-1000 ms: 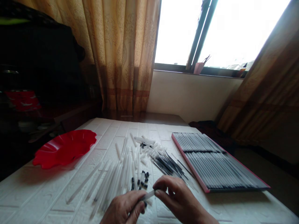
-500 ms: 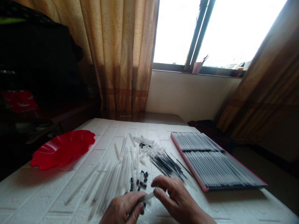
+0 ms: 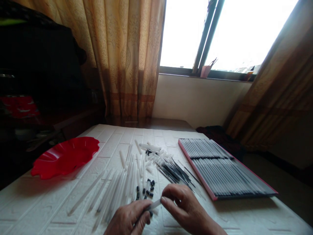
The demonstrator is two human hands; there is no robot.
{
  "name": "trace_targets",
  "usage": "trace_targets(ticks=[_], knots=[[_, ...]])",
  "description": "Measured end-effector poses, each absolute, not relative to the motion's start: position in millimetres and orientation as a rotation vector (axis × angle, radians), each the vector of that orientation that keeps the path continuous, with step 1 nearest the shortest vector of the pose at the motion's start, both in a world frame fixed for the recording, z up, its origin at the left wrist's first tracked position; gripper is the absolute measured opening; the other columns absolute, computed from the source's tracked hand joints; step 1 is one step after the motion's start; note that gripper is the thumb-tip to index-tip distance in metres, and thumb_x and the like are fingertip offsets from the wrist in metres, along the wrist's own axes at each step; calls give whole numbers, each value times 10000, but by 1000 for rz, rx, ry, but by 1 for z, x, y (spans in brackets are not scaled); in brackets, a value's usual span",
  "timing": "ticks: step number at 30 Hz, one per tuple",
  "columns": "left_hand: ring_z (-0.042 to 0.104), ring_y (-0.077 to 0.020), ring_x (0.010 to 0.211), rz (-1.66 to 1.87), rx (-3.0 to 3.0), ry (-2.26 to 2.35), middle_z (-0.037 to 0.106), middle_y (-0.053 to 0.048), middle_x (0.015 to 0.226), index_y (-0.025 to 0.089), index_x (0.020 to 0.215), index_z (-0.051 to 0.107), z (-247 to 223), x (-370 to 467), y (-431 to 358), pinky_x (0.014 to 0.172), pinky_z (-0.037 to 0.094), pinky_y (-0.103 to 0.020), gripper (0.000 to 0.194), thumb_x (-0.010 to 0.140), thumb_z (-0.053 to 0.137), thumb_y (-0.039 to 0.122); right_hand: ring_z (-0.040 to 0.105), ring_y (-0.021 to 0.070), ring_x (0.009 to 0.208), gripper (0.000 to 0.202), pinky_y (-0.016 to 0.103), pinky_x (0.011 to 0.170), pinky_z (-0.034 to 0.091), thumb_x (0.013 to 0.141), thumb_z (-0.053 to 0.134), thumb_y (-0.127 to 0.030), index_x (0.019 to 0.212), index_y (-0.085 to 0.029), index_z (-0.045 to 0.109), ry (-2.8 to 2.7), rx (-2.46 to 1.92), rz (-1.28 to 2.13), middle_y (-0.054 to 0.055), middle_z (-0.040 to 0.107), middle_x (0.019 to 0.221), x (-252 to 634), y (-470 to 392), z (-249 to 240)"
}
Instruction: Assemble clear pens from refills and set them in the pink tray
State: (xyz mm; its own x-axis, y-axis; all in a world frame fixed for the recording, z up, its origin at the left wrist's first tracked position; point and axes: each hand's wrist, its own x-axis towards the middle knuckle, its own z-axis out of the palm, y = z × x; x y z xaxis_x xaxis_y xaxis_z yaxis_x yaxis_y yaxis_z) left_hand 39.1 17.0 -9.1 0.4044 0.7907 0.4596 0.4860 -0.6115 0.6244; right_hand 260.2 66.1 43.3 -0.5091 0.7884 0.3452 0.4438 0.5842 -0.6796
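Observation:
Between my hands is a short translucent piece (image 3: 154, 205), slanting up to the right. My left hand (image 3: 130, 217) is closed around its lower end, at the bottom of the table. My right hand (image 3: 183, 205) pinches the upper end between thumb and forefinger. Small black caps (image 3: 150, 193) lie just beyond my fingers. Long clear tubes (image 3: 118, 189) spread over the table to the left of the caps. Thin black rods (image 3: 174, 171) are heaped above my right hand, beside a pile of short white pieces (image 3: 160, 158).
A pink-edged tray (image 3: 214, 196) filled with rows of grey-white sticks lies on the right of the white table (image 3: 53, 209). On the left side sits a red scalloped dish (image 3: 66, 158). Curtains and a window stand behind.
The fingertips of my right hand have closed onto the end of the translucent piece, the forefinger curling in. My left hand has hardly moved.

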Motion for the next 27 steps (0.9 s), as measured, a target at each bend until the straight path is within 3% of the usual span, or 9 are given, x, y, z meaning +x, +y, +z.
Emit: trace_targets(ticks=[4, 6, 11, 16, 20, 27], knots=[[713, -121, 712, 1039, 2297, 1072, 728, 18, 827, 271, 1216, 587, -8, 39, 17, 682, 527, -148, 249, 1002, 486, 194, 329, 92, 466, 412, 263, 497, 227, 909, 467, -328, 549, -222, 298, -2245, -1005, 648, -71, 304, 504, 258, 67, 38], [714, -123, 715, 1036, 2301, 1066, 729, 16, 832, 271, 1221, 584, -9, 40, 17, 687, 528, -150, 260, 998, 484, 184, 312, 92, 447, 465, 268, 487, 220, 940, 426, -370, 531, -225, 260, -2247, -1038, 691, -71, 274, 481, 256, 68, 33], [716, -127, 735, 1043, 2293, 1067, 733, 9, 857, 270, 1227, 576, -10, 40, 16, 697, 530, -154, 264, 998, 487, 177, 426, 107, 461, 477, 243, 512, 309, 967, 367, -393, 526, -217, 414, -2200, -1061, 845, -45, 415, 477, 256, 70, 32], [723, -125, 747, 1059, 2276, 1088, 740, 15, 866, 279, 1241, 572, -9, 38, 16, 714, 536, -157, 266, 997, 503, 196, 503, 129, 591, 148, 218, 549, 363, 872, 519, -279, 768, -196, 584, -2191, -982, 790, -19, 565, 659, 262, 65, 48], [723, -121, 745, 1059, 2268, 1089, 748, 13, 878, 276, 1233, 579, -8, 38, 15, 699, 538, -151, 267, 993, 503, 187, 495, 126, 582, 173, 219, 564, 375, 888, 527, -272, 739, -198, 574, -2165, -934, 768, -22, 566, 639, 263, 66, 47], [725, -127, 718, 1091, 2268, 1104, 754, 9, 858, 270, 1190, 609, -6, 41, 18, 690, 543, -153, 246, 976, 521, 186, 425, 107, 498, 323, 235, 515, 283, 919, 501, -314, 614, -218, 451, -2217, -1026, 567, -47, 473, 539, 258, 70, 27]])
